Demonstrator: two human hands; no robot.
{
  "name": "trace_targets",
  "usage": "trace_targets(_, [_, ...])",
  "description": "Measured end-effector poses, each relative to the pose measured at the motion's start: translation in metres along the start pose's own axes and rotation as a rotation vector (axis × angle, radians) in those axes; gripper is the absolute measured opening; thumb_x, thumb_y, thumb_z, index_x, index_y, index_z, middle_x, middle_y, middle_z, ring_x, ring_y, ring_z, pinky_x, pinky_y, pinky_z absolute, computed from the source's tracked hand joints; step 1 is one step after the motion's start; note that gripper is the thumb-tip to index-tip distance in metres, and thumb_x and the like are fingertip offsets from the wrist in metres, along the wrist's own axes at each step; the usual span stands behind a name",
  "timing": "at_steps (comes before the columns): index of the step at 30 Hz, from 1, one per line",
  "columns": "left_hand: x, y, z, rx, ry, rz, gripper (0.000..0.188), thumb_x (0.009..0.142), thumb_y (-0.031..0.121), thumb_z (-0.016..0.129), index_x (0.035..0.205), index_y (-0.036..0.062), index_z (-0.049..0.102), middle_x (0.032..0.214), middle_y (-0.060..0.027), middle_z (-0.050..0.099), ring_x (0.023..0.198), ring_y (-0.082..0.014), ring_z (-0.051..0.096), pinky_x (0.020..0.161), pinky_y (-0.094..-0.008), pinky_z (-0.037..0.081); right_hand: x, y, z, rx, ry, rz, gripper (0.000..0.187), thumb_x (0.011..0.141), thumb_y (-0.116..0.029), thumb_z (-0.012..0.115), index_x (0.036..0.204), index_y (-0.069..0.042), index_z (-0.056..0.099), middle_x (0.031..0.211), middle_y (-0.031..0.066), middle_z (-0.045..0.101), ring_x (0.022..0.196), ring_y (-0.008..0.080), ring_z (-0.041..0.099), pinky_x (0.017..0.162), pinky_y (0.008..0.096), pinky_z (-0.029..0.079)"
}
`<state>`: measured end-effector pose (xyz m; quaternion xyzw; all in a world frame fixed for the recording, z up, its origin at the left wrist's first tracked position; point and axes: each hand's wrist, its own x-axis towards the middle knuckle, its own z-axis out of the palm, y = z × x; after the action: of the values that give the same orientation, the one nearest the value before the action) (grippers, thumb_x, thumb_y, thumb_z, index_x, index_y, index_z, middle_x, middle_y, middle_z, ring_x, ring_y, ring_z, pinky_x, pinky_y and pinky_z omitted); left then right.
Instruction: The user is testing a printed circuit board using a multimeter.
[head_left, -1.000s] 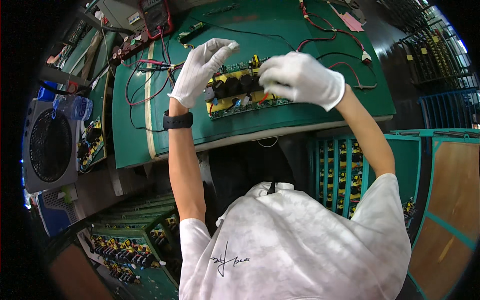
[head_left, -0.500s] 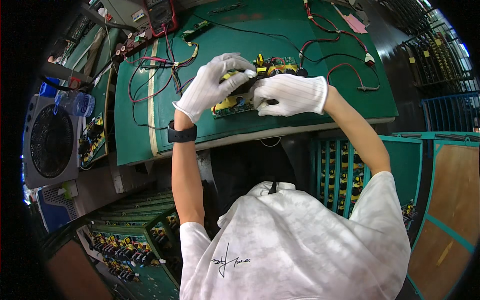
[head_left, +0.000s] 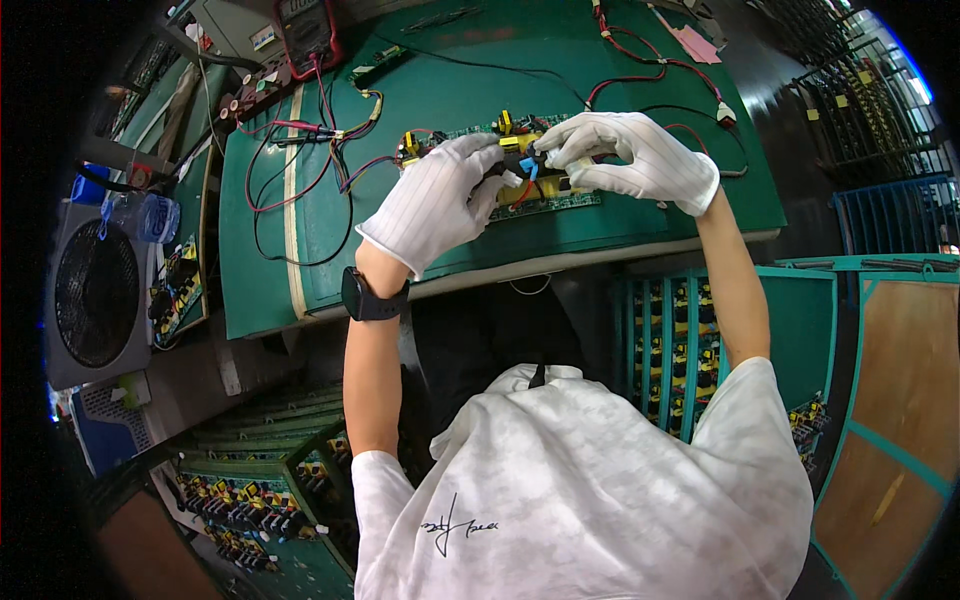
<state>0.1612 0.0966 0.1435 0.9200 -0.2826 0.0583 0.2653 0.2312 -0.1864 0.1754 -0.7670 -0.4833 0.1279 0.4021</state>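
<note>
A green circuit board (head_left: 565, 203) with yellow, black and blue parts lies on the green-topped bench. Over its left part is my left hand (head_left: 435, 205) in a white striped glove, closed, with thumb and fingers gripping the board's raised parts. My right hand (head_left: 645, 160), gloved alike, reaches in from the right, its fingers bent and closed on the board's right part. The gloves hide much of both ends. Between the hands a small blue part (head_left: 528, 167) and a yellow transformer (head_left: 507, 122) show.
A red-framed multimeter (head_left: 305, 35) stands at the back left, its leads across the bench (head_left: 330, 275). Red and black cables (head_left: 640, 78) lie at the back right. A fan (head_left: 95, 285) is at far left. Racks of boards (head_left: 680, 350) stand below the bench.
My hands have moved apart along the board, the right one outward to the right. The board's visible parts have shifted and more of its middle shows. My left hand has come lower.
</note>
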Motion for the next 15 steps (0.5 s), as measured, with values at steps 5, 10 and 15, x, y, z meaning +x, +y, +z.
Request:
trace_targets(5, [0.009,0.013,0.003,-0.041,0.131,0.055,0.053,0.094,0.016,0.071,0.143,0.0027,0.056,0.135,-0.0224,0.064,0.119,-0.0414,0.065,0.103,-0.0462,0.054,0.001,0.001,0.0,0.06,0.015,0.024,0.026,0.093,-0.016,0.076,0.114,0.0,0.074,0.129,0.0144,0.07,0.115,0.0237,0.069,0.099,0.0363,0.057])
trace_targets(10, [0.029,0.026,0.015,-0.221,0.217,0.107,0.053,0.093,0.02,0.075,0.139,0.0041,0.055,0.127,-0.0188,0.067,0.114,-0.0389,0.066,0.095,-0.0427,0.055,-0.002,0.001,-0.005,0.073,-0.025,0.116,0.029,0.095,-0.019,0.076,0.116,0.001,0.072,0.131,0.0144,0.069,0.116,0.0221,0.067,0.101,0.0359,0.056])
trace_targets(15, [0.051,0.02,0.034,-0.286,0.295,0.051,0.049,0.096,0.018,0.074,0.14,0.0022,0.06,0.122,-0.0178,0.073,0.112,-0.0319,0.073,0.097,-0.0388,0.058,-0.014,0.005,-0.003,0.259,0.159,0.161,0.04,0.097,-0.028,0.076,0.122,0.003,0.068,0.138,0.0168,0.065,0.12,0.0212,0.065,0.104,0.0351,0.052])
